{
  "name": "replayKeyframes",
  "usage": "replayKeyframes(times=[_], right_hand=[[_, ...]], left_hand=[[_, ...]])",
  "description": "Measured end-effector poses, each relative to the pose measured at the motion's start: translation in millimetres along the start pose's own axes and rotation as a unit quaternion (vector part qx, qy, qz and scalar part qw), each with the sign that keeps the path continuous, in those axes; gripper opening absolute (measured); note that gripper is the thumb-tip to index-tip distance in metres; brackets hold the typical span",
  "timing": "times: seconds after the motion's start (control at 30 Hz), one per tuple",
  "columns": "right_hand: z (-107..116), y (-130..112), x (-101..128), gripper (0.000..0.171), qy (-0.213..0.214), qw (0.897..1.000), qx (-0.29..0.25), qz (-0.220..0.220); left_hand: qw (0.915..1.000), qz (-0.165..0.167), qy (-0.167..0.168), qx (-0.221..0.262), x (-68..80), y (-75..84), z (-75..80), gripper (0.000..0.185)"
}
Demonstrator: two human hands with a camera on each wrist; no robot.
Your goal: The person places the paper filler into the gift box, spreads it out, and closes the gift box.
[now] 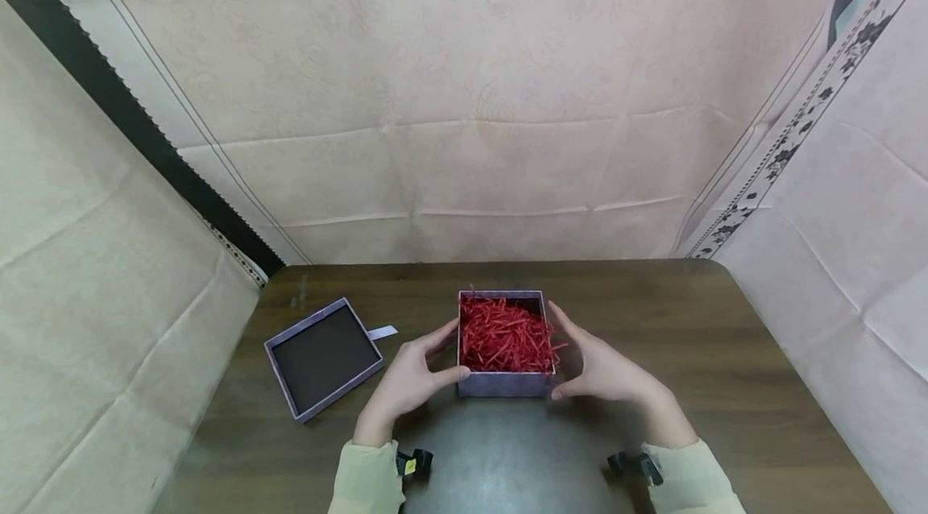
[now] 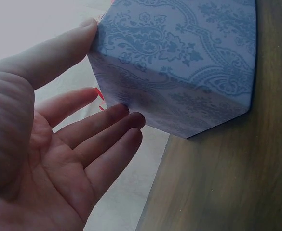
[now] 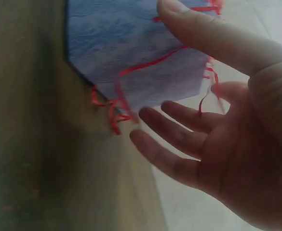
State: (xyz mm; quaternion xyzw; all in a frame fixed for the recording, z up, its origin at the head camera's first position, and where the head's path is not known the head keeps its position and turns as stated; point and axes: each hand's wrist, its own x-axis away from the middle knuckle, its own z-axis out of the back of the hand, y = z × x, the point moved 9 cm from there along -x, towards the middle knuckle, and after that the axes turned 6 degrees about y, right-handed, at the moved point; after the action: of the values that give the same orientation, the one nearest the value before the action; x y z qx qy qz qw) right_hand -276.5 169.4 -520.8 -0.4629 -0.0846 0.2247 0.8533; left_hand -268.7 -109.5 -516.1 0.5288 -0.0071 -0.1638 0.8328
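A purple-blue patterned gift box [image 1: 505,386] stands on the table, filled with red shredded paper [image 1: 506,337]. My left hand [image 1: 419,373] is at its left side, thumb tip by the near left corner. The left wrist view shows those fingers nearly straight, their tips at the box's side wall [image 2: 179,103]. My right hand [image 1: 605,361] is beside the right wall with fingers spread and lightly bent. In the right wrist view, red strands [image 3: 116,108] hang down the box's outside near the fingertips; whether they touch the wall cannot be told.
Left of the box lies its lid [image 1: 322,411], inside up, with a dark inner face and a pale ribbon tab [image 1: 383,332]. Brown wood-grain table [image 1: 732,417] extends around both. Light cloth sheets [image 1: 493,135] hang behind and at the sides.
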Motion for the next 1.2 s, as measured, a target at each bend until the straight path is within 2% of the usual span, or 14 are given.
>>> replayKeyframes(times=[0.17,0.27,0.6,0.7,0.8,1.0,1.07,1.2], right_hand=[[-2,9,1,0.117,0.009,1.0,-0.007,-0.014],[-1,10,2,0.107,0.02,1.0,0.008,-0.019],[-5,22,0,0.097,0.033,0.995,0.087,-0.04],[-6,23,-3,0.093,0.045,0.991,0.121,-0.032],[-7,23,-7,0.077,0.058,0.986,0.152,-0.03],[-8,29,-12,0.026,0.083,0.978,0.188,-0.043],[-7,30,-11,0.017,0.086,0.979,0.182,-0.034],[0,29,-5,0.009,0.086,0.986,0.142,-0.03]], left_hand=[[1.0,0.0,0.001,-0.007,-0.3,-0.2,0.2,0.079],[1.0,0.0,0.001,-0.007,-0.8,-0.3,-0.1,0.078],[1.0,0.003,-0.002,-0.009,-0.7,-0.5,-1.8,0.08],[0.9999,0.005,0.0,-0.012,-0.2,-1.4,-1.2,0.08],[0.9999,0.004,0.004,-0.01,0.5,-1.3,0.0,0.081],[0.9999,-0.003,0.0,0.011,0.9,0.3,-1.6,0.082],[0.9999,-0.004,0.001,0.012,0.5,0.2,-1.8,0.081],[0.9999,-0.003,0.002,0.012,-0.5,-0.1,-2.0,0.08]])
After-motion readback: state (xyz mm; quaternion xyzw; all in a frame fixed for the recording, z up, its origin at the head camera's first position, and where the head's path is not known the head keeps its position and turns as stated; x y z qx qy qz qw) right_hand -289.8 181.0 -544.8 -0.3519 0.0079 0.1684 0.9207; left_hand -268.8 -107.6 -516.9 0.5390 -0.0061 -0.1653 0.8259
